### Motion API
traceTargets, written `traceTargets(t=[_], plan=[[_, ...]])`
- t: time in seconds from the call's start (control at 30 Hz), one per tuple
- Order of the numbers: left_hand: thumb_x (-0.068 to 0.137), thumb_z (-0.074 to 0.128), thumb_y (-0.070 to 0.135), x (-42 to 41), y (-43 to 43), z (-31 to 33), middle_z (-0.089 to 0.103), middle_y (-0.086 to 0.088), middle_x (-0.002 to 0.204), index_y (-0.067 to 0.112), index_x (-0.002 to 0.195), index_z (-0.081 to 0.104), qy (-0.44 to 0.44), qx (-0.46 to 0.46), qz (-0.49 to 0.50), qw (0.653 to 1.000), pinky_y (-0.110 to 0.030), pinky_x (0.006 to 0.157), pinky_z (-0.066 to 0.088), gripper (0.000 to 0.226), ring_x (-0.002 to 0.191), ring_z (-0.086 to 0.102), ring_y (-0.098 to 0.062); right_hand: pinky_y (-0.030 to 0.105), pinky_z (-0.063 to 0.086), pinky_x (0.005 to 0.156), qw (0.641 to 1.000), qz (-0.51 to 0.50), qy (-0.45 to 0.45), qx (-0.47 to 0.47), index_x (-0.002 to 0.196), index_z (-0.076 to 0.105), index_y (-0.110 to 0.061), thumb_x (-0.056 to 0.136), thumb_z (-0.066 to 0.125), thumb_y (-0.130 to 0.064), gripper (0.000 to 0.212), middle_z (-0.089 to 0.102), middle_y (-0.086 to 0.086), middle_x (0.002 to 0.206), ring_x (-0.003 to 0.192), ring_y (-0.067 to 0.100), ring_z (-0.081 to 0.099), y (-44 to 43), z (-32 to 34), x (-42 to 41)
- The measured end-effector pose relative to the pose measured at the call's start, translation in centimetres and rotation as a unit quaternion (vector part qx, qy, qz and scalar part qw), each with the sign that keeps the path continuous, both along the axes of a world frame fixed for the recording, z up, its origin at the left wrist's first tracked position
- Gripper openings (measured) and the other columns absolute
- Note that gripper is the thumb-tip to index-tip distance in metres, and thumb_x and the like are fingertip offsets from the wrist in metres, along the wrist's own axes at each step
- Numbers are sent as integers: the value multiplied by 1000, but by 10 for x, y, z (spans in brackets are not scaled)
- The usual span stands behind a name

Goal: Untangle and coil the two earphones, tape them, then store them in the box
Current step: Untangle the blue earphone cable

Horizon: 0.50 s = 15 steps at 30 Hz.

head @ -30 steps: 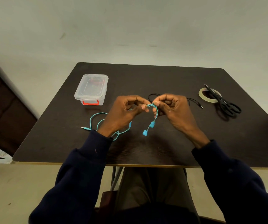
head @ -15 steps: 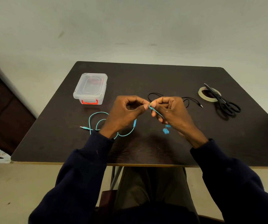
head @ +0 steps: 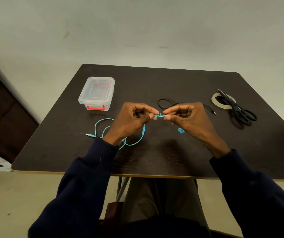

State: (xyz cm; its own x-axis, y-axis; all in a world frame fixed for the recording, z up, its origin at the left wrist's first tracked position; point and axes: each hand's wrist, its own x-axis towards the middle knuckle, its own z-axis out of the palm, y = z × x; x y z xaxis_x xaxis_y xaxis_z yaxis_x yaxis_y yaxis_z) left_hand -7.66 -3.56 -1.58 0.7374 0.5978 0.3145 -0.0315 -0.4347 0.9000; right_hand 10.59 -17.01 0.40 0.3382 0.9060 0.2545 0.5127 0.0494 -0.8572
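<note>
A teal earphone (head: 159, 115) has a small knot held above the dark table (head: 155, 155). My left hand (head: 131, 121) pinches the cable on the knot's left side, and my right hand (head: 187, 117) pinches it on the right. The rest of the teal cable loops on the table under my left wrist, with its plug at the left. Its earbuds peek out below my right hand. A black earphone (head: 165, 102) lies behind my hands, partly hidden. The clear box (head: 97, 92) with a red latch stands closed at the back left.
A roll of clear tape (head: 215, 98) lies at the back right, with black scissors (head: 240, 111) resting across it. The table's front edge runs just above my lap. Pale floor surrounds the table.
My hands have drawn slightly apart, pulling the teal cable taut around the knot. The earbuds that hung between my hands have swung under my right hand.
</note>
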Motion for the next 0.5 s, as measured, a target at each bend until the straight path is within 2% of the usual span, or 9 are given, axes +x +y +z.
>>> traceTargets(t=[0.13,0.17,0.27,0.37,0.43,0.5], plan=[[89,75,8,2,-3,-2,78,-7,93,10,102,78,-24,-43,21,999,-51,85,57,13,88,72,-35,22,59,69,998,-42,-32,16,92,79,-16,87,78,-13,6,76,-3,78,70,12,71,1,-2,-4],[87,78,10,3,-4,-4,78,-7,92,10,101,78,-24,-52,23,998,-54,84,56,15,85,71,-36,21,58,67,998,-49,-38,20,91,79,-15,88,78,-13,4,75,-4,77,69,10,70,1,-3,-5],[82,83,13,6,-7,-6,78,-3,92,9,102,78,-17,-47,34,998,-50,77,58,21,75,67,-19,14,52,65,994,-66,-76,36,93,79,-14,89,77,-15,4,74,-7,80,69,2,67,2,-3,-8],[82,83,13,8,-10,-6,78,-1,90,9,100,79,-35,-39,52,997,-37,70,57,19,73,67,-14,11,51,69,989,-74,-122,45,94,78,-14,89,77,-16,5,74,-9,85,75,1,68,1,-2,-11],[82,83,11,10,-12,-7,78,-1,89,8,99,79,-52,-48,65,995,-36,70,58,18,74,70,-19,14,54,70,987,-74,-135,43,94,77,-16,89,76,-15,5,73,-10,86,76,3,68,1,-2,-12],[82,83,11,10,-13,-7,79,-2,90,8,99,79,-63,-52,71,994,-44,75,60,17,80,73,-29,18,57,73,987,-72,-141,39,94,75,-18,89,76,-15,6,72,-10,87,78,5,68,2,-2,-13]])
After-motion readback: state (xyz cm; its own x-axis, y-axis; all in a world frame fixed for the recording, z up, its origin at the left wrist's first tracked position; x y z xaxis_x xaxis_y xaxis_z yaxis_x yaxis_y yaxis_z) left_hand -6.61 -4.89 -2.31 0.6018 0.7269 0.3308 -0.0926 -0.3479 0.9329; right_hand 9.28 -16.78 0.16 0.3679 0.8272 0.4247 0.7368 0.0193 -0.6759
